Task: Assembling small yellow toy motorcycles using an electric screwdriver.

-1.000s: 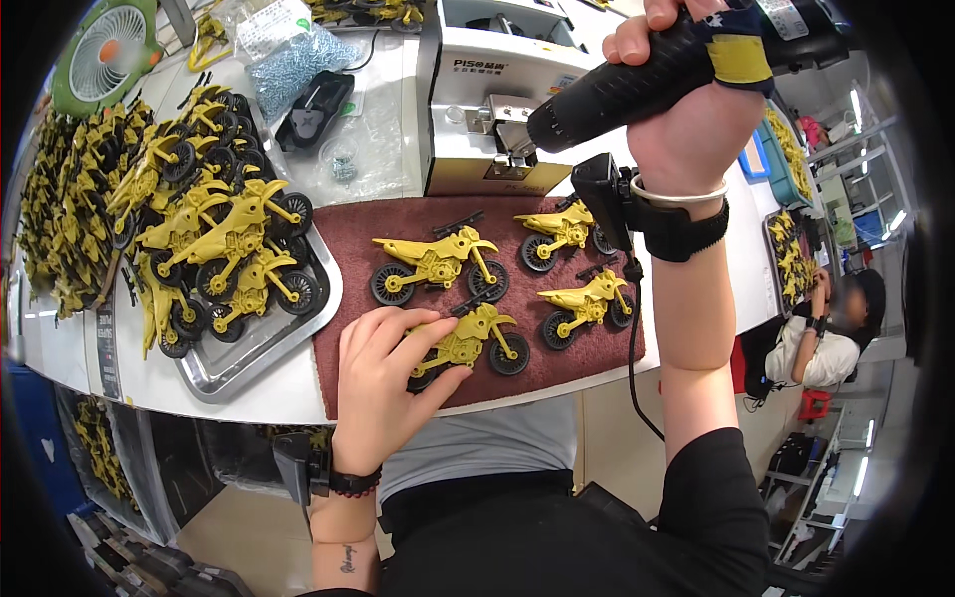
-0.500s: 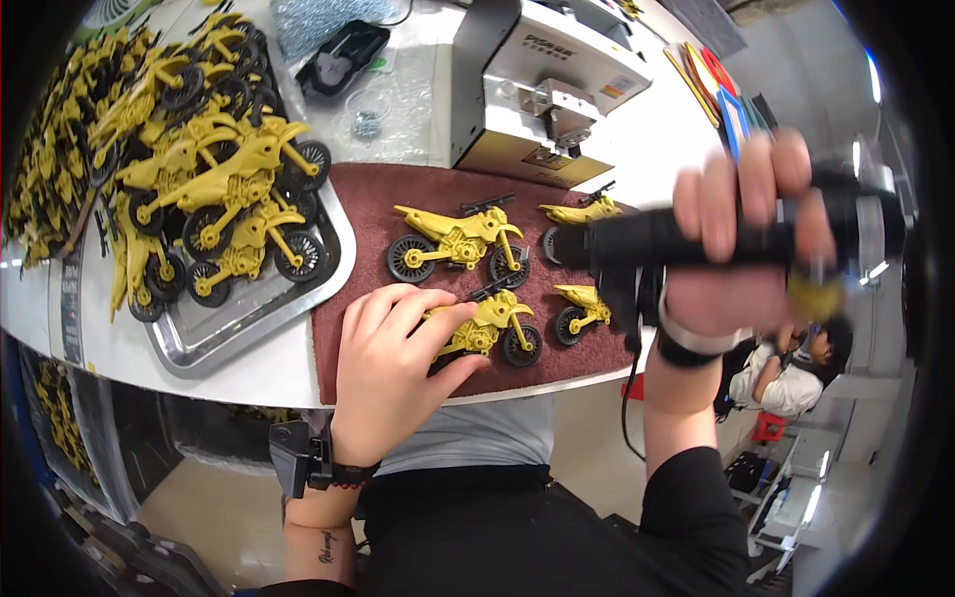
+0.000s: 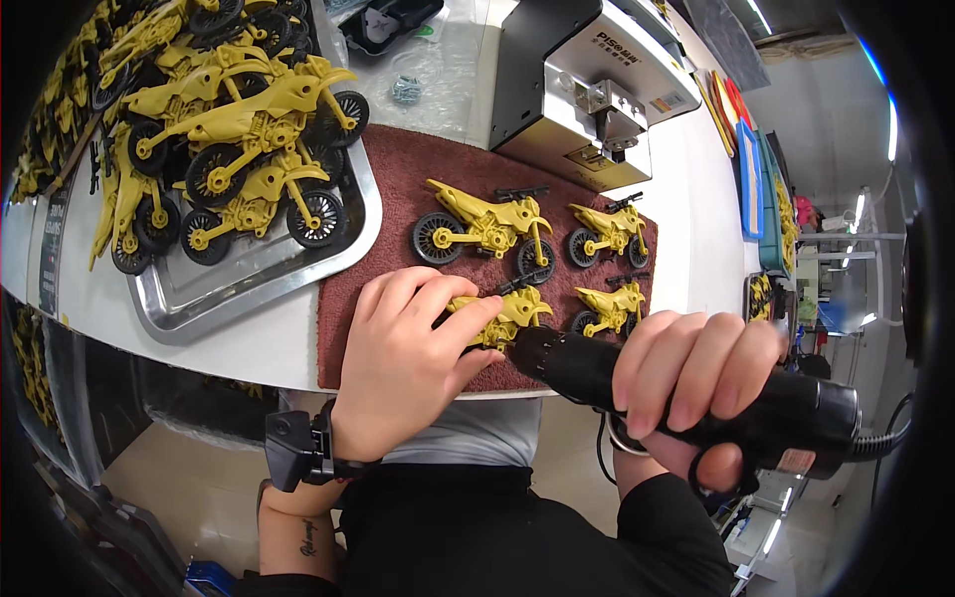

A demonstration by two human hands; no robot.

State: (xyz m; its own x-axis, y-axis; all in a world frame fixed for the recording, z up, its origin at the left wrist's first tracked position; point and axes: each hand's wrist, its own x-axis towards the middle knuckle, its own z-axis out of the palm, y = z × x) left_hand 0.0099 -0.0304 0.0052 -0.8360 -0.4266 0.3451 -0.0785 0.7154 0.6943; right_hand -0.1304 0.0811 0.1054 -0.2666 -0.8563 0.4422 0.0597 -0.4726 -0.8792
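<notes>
My left hand (image 3: 403,343) rests low on the brown mat, its thumb and fingers closed around a yellow toy motorcycle (image 3: 515,313) with black wheels. In my right hand (image 3: 696,373) is a black corded electric screwdriver (image 3: 806,413), tilted so its nose meets the front of that toy. The nose hides the toy's front wheel, and the bit's tip cannot be seen. Just behind stands a second toy motorcycle (image 3: 487,227), lying on its side. Two more, a far toy motorcycle (image 3: 607,234) and a near toy motorcycle (image 3: 609,305), lie to the right.
A metal tray (image 3: 269,289) piled with toy motorcycles stands at the left, overlapping the brown mat (image 3: 383,199). Behind the mat is a silver and black box-shaped machine (image 3: 587,90). Small screws (image 3: 406,90) lie on clear plastic. A blue-rimmed bin (image 3: 748,179) is at the right.
My right hand has swung the electric screwdriver down and toward the left, from above the right-hand toys to the held toy. My left hand keeps its hold. The view has shifted slightly.
</notes>
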